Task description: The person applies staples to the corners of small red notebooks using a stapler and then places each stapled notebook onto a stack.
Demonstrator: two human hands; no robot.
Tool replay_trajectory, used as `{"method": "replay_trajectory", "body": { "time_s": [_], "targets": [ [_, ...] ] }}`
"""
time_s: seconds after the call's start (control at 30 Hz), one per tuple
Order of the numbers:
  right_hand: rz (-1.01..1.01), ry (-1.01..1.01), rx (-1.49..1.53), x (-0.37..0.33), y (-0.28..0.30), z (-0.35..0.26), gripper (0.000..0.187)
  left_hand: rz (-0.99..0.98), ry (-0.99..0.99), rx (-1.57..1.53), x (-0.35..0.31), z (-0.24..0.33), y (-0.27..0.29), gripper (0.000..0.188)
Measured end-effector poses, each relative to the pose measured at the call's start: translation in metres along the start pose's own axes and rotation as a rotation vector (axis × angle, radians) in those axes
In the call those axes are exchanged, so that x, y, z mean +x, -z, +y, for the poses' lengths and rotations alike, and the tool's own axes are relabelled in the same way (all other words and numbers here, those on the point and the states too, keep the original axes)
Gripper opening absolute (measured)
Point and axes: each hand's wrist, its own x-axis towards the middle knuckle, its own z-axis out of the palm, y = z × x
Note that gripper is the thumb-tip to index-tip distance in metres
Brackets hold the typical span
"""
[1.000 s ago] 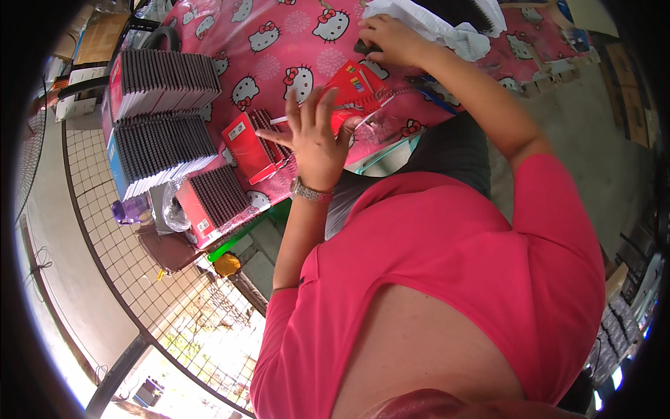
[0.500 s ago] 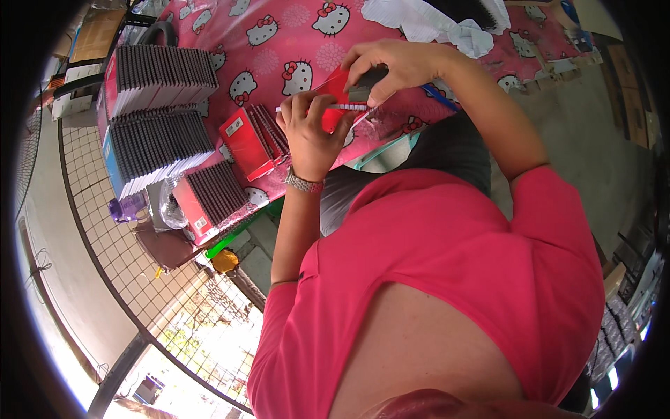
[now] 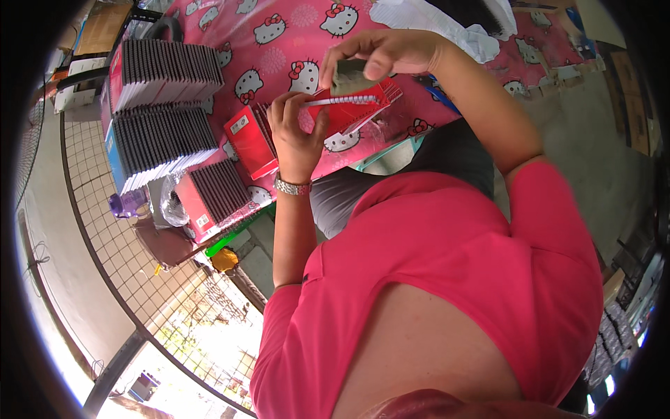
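Observation:
In my left hand (image 3: 296, 133), closed with thumb and fingers on its left end, is a spiral notebook (image 3: 342, 101), seen nearly edge-on with a pale coil along it. My right hand (image 3: 391, 54) curves over its far side, thumb and fingers pinching a grey-brown panel (image 3: 351, 78) that looks like its cover or back board. Below the held notebook lie red spiral notebooks (image 3: 357, 116) on the table. Just left of my left hand rests another small pile of red notebooks (image 3: 246, 140).
Dark-coiled notebooks stand in rows on the left: a far stack (image 3: 167, 73), a middle stack (image 3: 164, 140) and a near one (image 3: 216, 192). The pink patterned tablecloth (image 3: 269, 63) covers the table. White crumpled paper (image 3: 447, 31) lies at the back; a purple container (image 3: 128, 204) hangs beside the wire mesh.
My right hand has shifted left and up, and the grey-brown panel shows more. The held notebook has moved slightly, uncovering more of the red notebooks below. My left hand has shifted slightly left.

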Motion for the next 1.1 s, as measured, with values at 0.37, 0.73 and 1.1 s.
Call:
{"method": "replay_trajectory", "body": {
  "time_s": [0.37, 0.73, 1.1],
  "targets": [
    [0.009, 0.014, -0.167, 0.020, 0.002, 0.007, 0.055, -0.099, 0.107, -0.242, 0.003, -0.010, 0.005, 0.027],
    [0.018, -0.119, -0.218, 0.024, 0.006, 0.008, 0.046, -0.096, 0.152, -0.264, 0.002, -0.016, 0.002, 0.028],
    [0.997, 0.082, -1.042, -0.076, -0.024, 0.098, 0.062, 0.094, 0.432, -0.580, -0.012, -0.017, -0.007, 0.019]
  ]
}}
